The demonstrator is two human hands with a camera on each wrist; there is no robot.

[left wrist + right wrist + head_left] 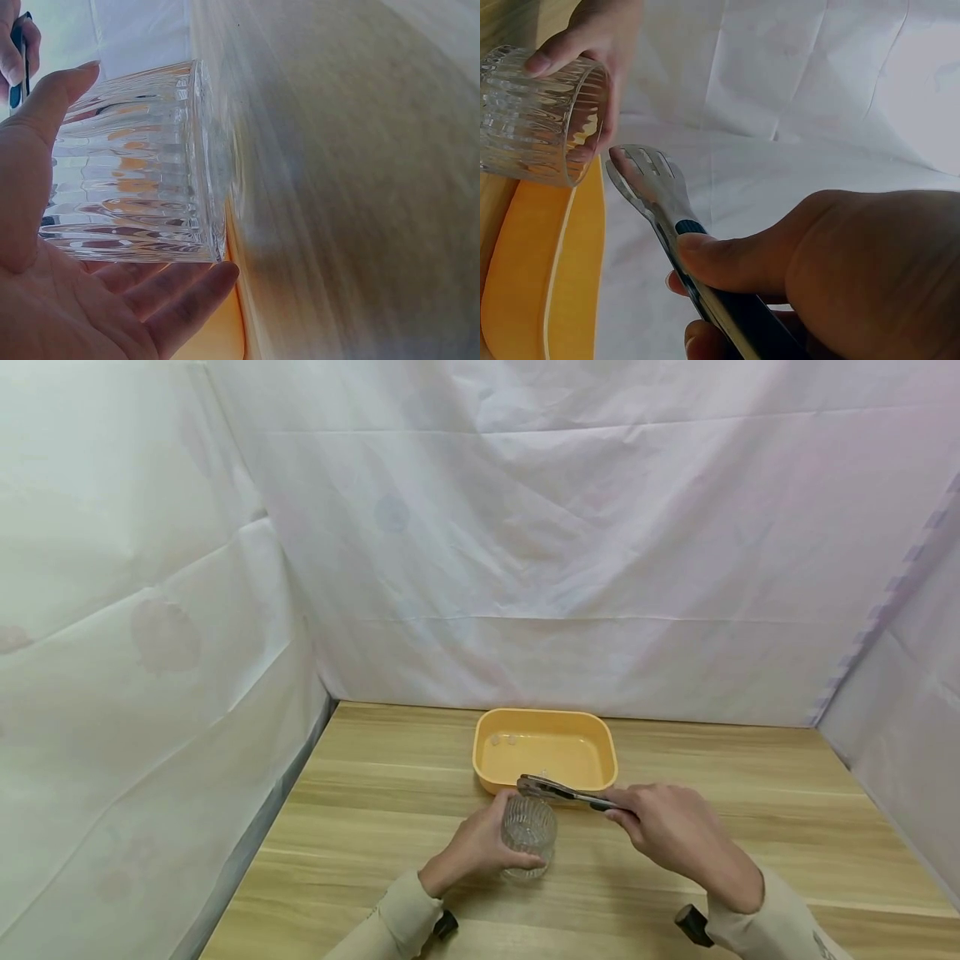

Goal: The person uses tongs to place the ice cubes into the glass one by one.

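Observation:
A clear ribbed drinking glass is in my left hand, thumb on its near side and fingers around the far side. In the left wrist view the glass appears on its side because of the camera's angle. My right hand grips metal tongs with dark handles. Their slotted heads are close together near the rim of the glass; whether anything sits between them I cannot tell. Behind the glass stands a yellow tray, with small clear pieces in it.
The wooden table reaches back to a white cloth wall. More white sheeting hangs along the left side and on the right. The tray is close to the table's back edge.

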